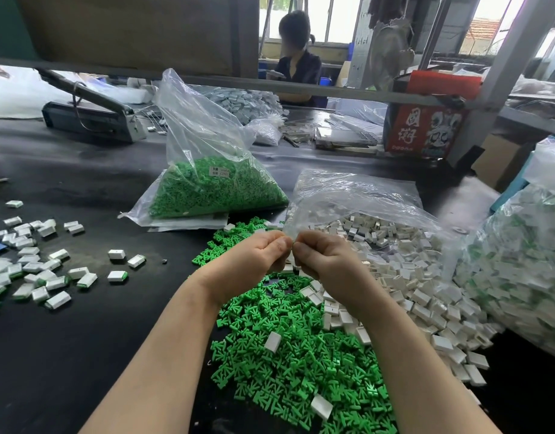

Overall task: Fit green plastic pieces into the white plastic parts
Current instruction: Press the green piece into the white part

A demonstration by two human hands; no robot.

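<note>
Both hands meet above the middle of the black counter, knuckles almost touching. The left hand and the right hand have their fingers curled tight toward each other, pinching something small between them; what they hold is hidden behind the fingertips, so I cannot tell which piece it is.

Directly under the wrists lies a loose heap of green plastic pieces, spreading toward the near edge of the counter, with a few white shells lying on top. Touching it on the right is the pile of white plastic parts, spilling out of a flat clear bag whose mouth lies open toward the hands. Behind the heap stands a taller clear bag of green pieces, slumped and labelled.

To the left, well apart from the hands, finished white parts with green showing lie scattered; a broad strip of bare counter separates them from the green heap. At the right edge a large bag of assembled pieces crowds the white pile.

Farther back sit a grey bag sealer, a red carton, and another person beyond the frame rail.
</note>
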